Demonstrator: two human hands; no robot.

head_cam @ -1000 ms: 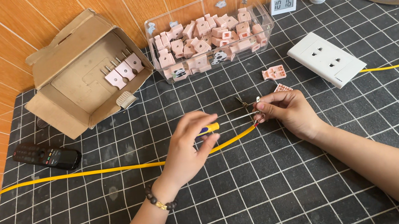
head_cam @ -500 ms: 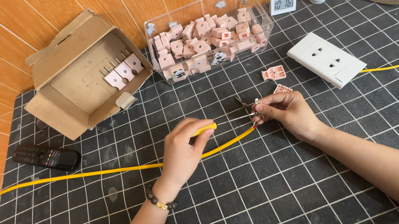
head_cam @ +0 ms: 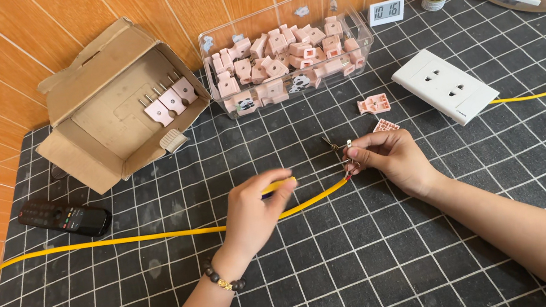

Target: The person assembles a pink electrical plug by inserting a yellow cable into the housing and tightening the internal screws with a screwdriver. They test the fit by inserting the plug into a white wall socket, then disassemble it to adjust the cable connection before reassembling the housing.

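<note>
While both hands pinch the yellow cable (head_cam: 119, 241), wiring is only begun.
Left hand (head_cam: 253, 211) clamps the sheath; right hand (head_cam: 390, 157) grips the stripped wire ends (head_cam: 336, 147), plug shell (head_cam: 373, 105) unfitted beyond.

L hand (head_cam: 253, 211) is sliding a bit right along the yellow cable (head_cam: 112, 242), w/ fingers (head_cam: 277, 180) stretching out toward the R hand (head_cam: 390, 157).

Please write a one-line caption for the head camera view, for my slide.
Left hand grips a yellow cable while right hand pinches its stripped end on a black grid mat.
</note>
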